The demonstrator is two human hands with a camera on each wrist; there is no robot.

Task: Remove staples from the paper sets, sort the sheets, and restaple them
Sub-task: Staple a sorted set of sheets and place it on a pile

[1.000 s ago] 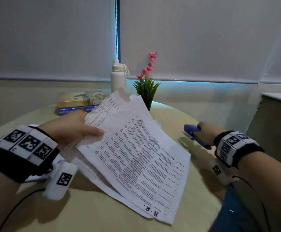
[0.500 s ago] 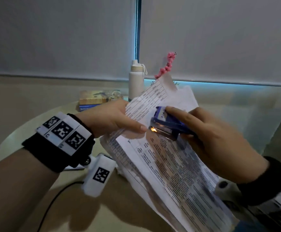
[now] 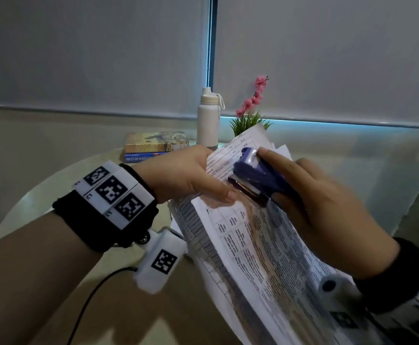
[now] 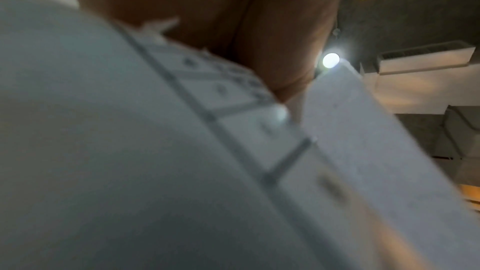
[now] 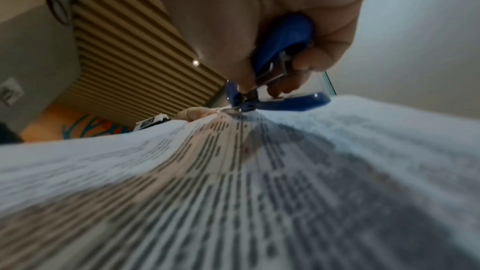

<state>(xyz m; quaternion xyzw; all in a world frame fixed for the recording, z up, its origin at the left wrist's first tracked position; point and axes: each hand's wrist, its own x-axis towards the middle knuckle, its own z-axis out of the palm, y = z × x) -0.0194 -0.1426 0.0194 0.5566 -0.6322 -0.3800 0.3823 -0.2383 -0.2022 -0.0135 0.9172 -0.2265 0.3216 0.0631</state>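
A set of printed white sheets (image 3: pixel 253 245) is lifted off the round table, tilted toward me. My left hand (image 3: pixel 191 175) pinches its upper left part, thumb on top near the corner. My right hand (image 3: pixel 315 200) grips a blue stapler (image 3: pixel 258 178), whose metal mouth sits on the sheets' upper edge beside the left thumb. In the right wrist view the stapler (image 5: pixel 275 81) has its nose on the printed paper (image 5: pixel 233 182). The left wrist view shows blurred paper (image 4: pixel 233 130) and my fingers (image 4: pixel 233 17) behind it.
At the back of the beige table (image 3: pixel 54 282) stand a white bottle (image 3: pixel 208 118), a small plant with pink flowers (image 3: pixel 249 113) and two stacked books (image 3: pixel 156 146). A black cable (image 3: pixel 91 295) runs from my left wrist. Window blinds fill the background.
My right hand brought the stapler from the table's right side onto the top of the sheets. The left hand lifted the paper set higher, and the stapler has shifted slightly up the edge.
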